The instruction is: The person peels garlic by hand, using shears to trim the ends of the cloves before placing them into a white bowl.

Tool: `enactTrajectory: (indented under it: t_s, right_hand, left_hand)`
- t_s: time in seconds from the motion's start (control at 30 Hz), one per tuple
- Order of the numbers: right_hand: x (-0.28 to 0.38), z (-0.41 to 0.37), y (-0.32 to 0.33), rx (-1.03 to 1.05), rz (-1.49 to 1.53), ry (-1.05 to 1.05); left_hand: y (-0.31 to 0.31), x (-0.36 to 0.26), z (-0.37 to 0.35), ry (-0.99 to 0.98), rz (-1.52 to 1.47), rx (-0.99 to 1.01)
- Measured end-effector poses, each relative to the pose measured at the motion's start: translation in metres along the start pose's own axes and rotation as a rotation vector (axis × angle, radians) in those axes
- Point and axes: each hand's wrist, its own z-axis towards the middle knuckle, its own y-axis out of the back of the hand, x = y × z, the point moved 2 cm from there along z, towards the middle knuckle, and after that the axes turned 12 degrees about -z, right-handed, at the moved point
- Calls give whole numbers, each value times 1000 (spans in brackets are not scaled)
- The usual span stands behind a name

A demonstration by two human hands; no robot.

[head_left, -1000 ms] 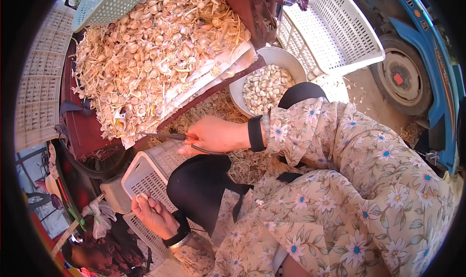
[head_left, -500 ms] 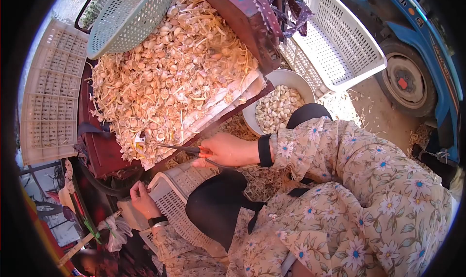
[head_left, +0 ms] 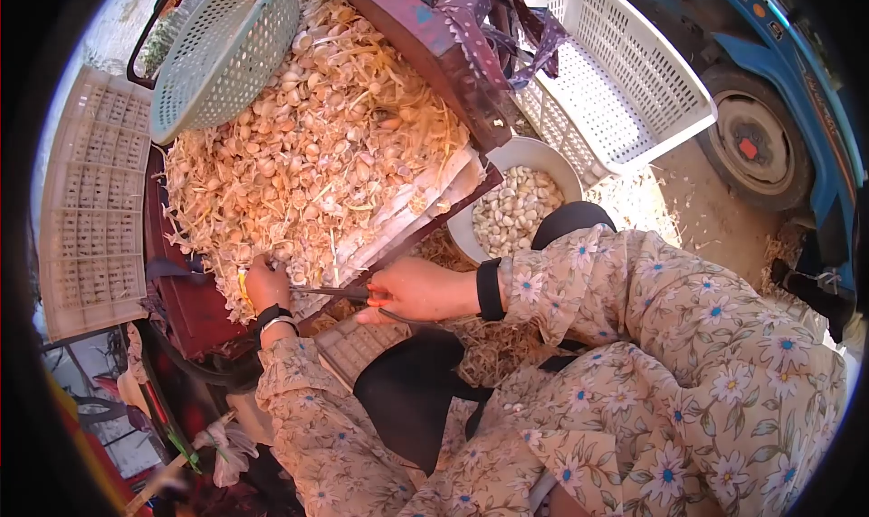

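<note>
A heap of garlic (head_left: 317,146) with dry skins and stalks covers a dark red table (head_left: 190,322). At the heap's near left edge is my left hand (head_left: 266,286), its fingers bent together at the garlic; what they hold is too small to make out. My right hand (head_left: 421,289) is closed on dark scissors (head_left: 339,292), whose blades point left and end beside my left fingers. Beyond my right wrist stands a round pale bowl (head_left: 568,168) of garlic cloves (head_left: 516,211).
A green basket (head_left: 222,60) leans at the heap's upper left. White crates stand at the upper right (head_left: 625,82) and far left (head_left: 95,209); another crate (head_left: 358,345) is below my hands. A blue vehicle with a wheel (head_left: 756,146) is at the right.
My left hand has moved up from below the table's edge to the garlic heap, beside the scissor tips. My right hand still holds the scissors. The view has shifted slightly.
</note>
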Motion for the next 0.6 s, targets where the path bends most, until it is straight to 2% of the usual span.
enactTrajectory:
  t_s: [0.1,0.2,0.37,0.47,0.5,0.6]
  right_hand:
    - [-1,0,6,6,12,-34]
    - [-2,1,11,-12,28,-60]
    - [4,-2,16,-79,-27,-118]
    - [11,-8,20,-129,-119,-122]
    - [11,-8,20,-152,-138,-121]
    - [11,-8,19,-193,-193,-60]
  left_hand:
    - [7,0,-6,40,-193,-78]
    - [15,-4,-24,242,-1036,-109]
    - [40,-57,-71,374,-1783,-28]
    - [45,-76,-92,413,-2121,139]
    - [44,-78,-96,322,-2144,237]
    - [47,-99,-111,283,-2126,224]
